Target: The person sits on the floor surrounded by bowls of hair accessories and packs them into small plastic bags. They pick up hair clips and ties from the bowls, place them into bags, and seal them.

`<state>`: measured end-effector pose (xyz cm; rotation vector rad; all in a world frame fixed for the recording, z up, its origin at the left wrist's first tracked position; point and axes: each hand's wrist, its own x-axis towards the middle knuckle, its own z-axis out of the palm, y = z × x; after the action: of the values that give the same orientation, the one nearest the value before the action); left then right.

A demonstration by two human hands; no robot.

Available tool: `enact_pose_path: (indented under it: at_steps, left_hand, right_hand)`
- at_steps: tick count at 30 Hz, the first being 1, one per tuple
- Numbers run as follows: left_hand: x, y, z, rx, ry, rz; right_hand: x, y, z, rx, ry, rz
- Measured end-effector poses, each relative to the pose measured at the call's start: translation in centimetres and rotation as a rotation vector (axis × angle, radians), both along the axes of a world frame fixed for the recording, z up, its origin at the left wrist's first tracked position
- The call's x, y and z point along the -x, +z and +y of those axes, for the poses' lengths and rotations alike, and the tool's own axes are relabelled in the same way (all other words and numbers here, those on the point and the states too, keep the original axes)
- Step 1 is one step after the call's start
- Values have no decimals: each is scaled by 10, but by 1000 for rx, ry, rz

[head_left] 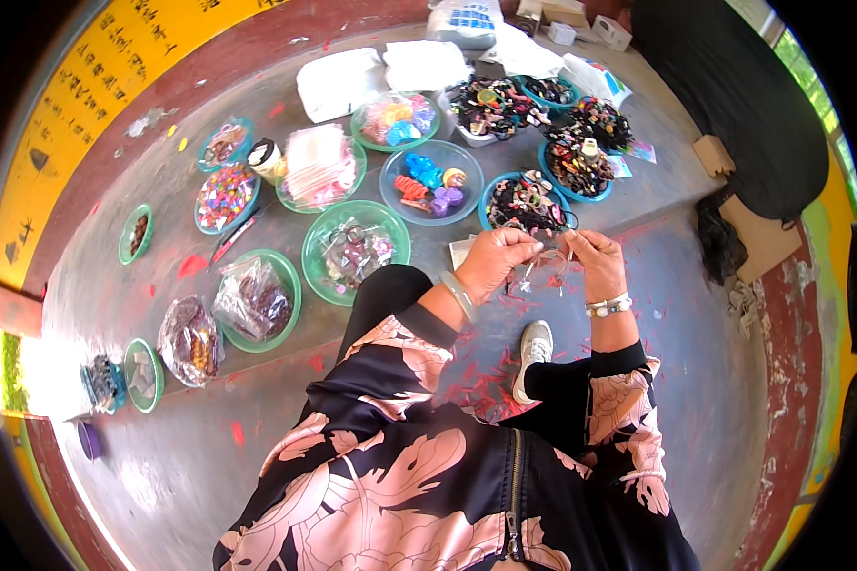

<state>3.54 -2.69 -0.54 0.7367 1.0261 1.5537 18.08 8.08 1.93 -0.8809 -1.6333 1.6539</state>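
I sit on a grey concrete floor (695, 314), my left hand (490, 262) and right hand (595, 262) raised close together, fingertips of both pinched on a small thin piece (548, 252) held between them, too small to identify. Just beyond my hands a blue bowl of dark hair ties (528, 205) sits among green bowls of bagged trinkets (354, 252). My grip looks slight, so I judge the piece could slip and vanish among the red scraps (476, 381) near my shoe (533, 357).

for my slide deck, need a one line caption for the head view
Both hands, left hand and right hand, pinch a small item above bowls of trinkets.
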Motion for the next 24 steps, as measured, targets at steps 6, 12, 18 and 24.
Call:
enact_pose_path:
  at_steps: [6, 12, 18, 24]
  left_hand:
    - [9, 8, -24, 51, 69, 79]
    - [75, 18, -77, 85, 424, 48]
    - [166, -51, -176, 186, 894, -35]
    - [205, -132, -236, 441, 1098, 6]
  right_hand:
    - [6, -3, -6, -27, 29, 8]
    - [3, -2, 6, 101, -97, 177]
    - [2, 6, -6, 153, -83, 132]
    - [11, 0, -10, 134, -30, 62]
